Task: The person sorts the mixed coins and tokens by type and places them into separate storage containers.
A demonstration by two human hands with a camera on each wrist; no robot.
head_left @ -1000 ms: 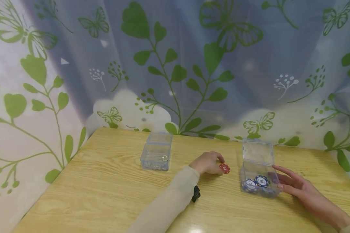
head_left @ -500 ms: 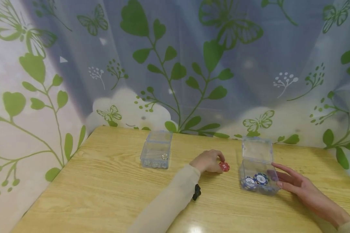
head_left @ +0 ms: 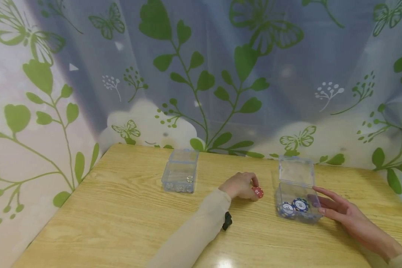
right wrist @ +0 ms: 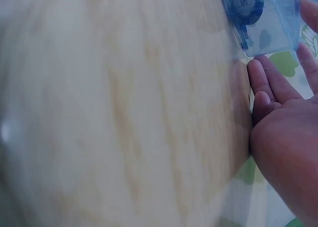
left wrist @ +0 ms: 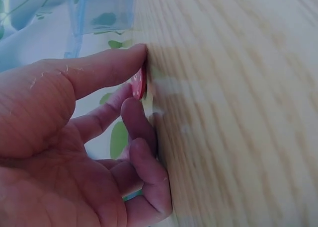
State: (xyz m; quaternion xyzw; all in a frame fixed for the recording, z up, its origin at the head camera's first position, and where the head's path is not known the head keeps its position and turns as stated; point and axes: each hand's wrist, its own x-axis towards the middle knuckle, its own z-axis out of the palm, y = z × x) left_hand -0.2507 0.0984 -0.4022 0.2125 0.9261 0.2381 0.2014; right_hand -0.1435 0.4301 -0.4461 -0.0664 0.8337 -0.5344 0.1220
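A red poker chip [head_left: 258,192] marked 10 lies at the tabletop between two clear plastic boxes. My left hand [head_left: 240,186] pinches its near edge between thumb and index finger; the other fingers curl against the wood in the left wrist view. On the right, a clear box [head_left: 298,190] with its lid raised contains blue poker chips [head_left: 300,205]. Along that box's right side rests my right hand [head_left: 346,217], thumb towards the front corner and index finger towards the back. Its fingers are mostly straight. In the right wrist view the box [right wrist: 278,26] is partly cut off.
Another open clear box [head_left: 179,175] stands to the left, with a pale, clear-looking chip [head_left: 189,179] and several similar ones inside. Both boxes are on a wooden table [head_left: 104,208]. Behind it hangs a curtain [head_left: 217,74] printed with leaves and butterflies.
The red chip has turned and tilted slightly in the left hand's pinch. The right hand and both boxes hold their places.
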